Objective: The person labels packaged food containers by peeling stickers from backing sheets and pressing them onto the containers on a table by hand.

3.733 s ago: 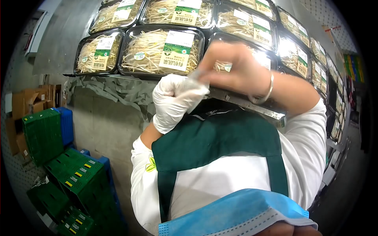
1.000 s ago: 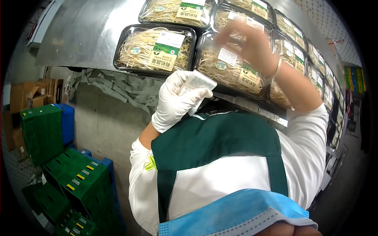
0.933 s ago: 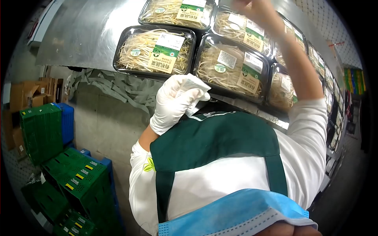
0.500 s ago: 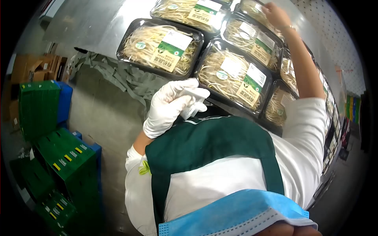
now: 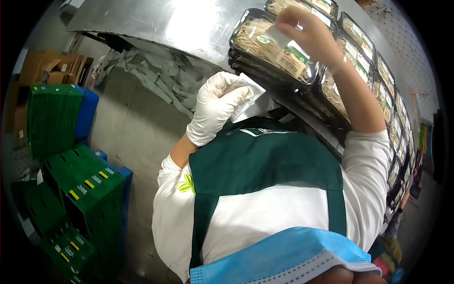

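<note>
While our gloved left hand point(image 5: 215, 108) clamps a printed strip point(image 5: 248, 98), our right hand point(image 5: 307, 35) pinches a pale sticker point(image 5: 277, 36) above the near, leftmost sprout tray point(image 5: 250, 40) on the bench point(image 5: 142, 23).

- White: gloved left hand point(image 5: 220, 106), sleeves point(image 5: 366, 156)
- White, rows of dark print: label sheet point(image 5: 249, 98)
- Black: trays point(image 5: 242, 56)
- Pale cream: sprouts point(image 5: 255, 40)
- Green, white and tan: pack labels point(image 5: 292, 60)
- Dark green: apron point(image 5: 269, 163), with light-green leaf emblem point(image 5: 188, 183)
- Light blue: mask point(image 5: 288, 251)
- Silver-grey: bench point(image 5: 142, 21)
- Green, yellow-tagged: crates point(image 5: 71, 173)
</note>
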`<action>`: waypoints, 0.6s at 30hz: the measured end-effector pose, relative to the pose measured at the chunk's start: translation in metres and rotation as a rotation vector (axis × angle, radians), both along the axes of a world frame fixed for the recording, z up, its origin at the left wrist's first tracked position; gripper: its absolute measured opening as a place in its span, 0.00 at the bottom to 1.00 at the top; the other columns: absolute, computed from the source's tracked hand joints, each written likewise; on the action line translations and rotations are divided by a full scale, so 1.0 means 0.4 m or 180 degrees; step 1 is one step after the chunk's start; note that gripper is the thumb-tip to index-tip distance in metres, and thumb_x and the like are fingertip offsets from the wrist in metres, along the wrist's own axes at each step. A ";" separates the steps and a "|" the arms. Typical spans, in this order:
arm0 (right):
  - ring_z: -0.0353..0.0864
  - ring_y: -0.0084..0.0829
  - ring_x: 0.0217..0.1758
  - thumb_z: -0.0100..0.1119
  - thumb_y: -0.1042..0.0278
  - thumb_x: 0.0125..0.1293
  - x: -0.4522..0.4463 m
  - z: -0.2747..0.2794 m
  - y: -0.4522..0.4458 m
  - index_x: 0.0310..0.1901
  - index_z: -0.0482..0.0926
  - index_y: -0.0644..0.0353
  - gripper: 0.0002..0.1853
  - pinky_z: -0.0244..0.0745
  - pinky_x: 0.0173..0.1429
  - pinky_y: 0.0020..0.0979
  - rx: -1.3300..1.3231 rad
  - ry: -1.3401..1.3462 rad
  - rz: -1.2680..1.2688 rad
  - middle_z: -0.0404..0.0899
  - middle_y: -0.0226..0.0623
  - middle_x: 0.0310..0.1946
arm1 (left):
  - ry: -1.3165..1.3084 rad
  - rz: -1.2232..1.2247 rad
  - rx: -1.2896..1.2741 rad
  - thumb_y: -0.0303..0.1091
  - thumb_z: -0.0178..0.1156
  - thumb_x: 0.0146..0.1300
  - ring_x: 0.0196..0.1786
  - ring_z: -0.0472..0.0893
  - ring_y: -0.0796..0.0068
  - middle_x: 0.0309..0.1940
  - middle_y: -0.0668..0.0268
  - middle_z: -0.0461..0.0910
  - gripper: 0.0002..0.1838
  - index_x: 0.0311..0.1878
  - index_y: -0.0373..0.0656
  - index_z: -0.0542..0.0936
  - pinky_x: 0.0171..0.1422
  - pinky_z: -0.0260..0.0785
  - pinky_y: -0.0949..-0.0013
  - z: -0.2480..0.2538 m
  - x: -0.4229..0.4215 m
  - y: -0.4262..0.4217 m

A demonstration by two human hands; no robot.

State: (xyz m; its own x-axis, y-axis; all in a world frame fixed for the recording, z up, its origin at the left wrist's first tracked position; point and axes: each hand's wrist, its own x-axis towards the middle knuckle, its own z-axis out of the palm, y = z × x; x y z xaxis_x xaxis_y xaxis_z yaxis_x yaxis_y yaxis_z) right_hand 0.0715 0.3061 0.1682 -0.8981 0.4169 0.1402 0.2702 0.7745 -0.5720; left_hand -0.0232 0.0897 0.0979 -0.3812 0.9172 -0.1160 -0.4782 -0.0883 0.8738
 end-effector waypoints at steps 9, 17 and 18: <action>0.73 0.41 0.44 0.52 0.55 0.59 -0.052 -0.079 0.032 0.47 0.71 0.60 0.20 0.66 0.49 0.37 0.2588 -0.0896 -0.1097 0.75 0.43 0.39 | 0.0113 0.1602 0.1758 0.26 0.51 0.58 0.14 0.67 0.87 0.19 0.71 0.69 0.02 0.32 0.43 0.73 0.12 0.58 0.85 -0.030 -0.370 -0.137; 0.52 0.38 0.67 0.37 0.40 0.63 0.030 -0.121 -0.004 0.62 0.56 0.62 0.36 0.48 0.67 0.35 0.1901 -0.1119 0.0111 0.52 0.45 0.64 | 0.2157 0.2191 0.0817 0.24 0.55 0.52 0.36 0.79 0.63 0.33 0.50 0.78 0.06 0.34 0.35 0.76 0.40 0.73 0.67 0.033 -0.330 -0.181; 0.61 0.40 0.62 0.41 0.42 0.62 0.037 -0.108 0.007 0.59 0.61 0.64 0.34 0.55 0.64 0.35 0.2092 -0.0810 0.0253 0.61 0.48 0.59 | 0.1040 0.1445 0.0299 0.19 0.55 0.49 0.36 0.79 0.64 0.31 0.51 0.79 0.07 0.34 0.35 0.75 0.41 0.73 0.69 0.061 -0.250 -0.140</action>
State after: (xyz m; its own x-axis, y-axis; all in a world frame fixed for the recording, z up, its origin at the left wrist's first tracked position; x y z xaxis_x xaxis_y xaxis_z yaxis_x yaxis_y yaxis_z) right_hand 0.0862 0.3090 0.1250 -0.9605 0.2500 0.1220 0.2619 0.9605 0.0940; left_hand -0.1232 0.0336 0.1223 -0.7422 0.6535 0.1485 -0.0801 -0.3065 0.9485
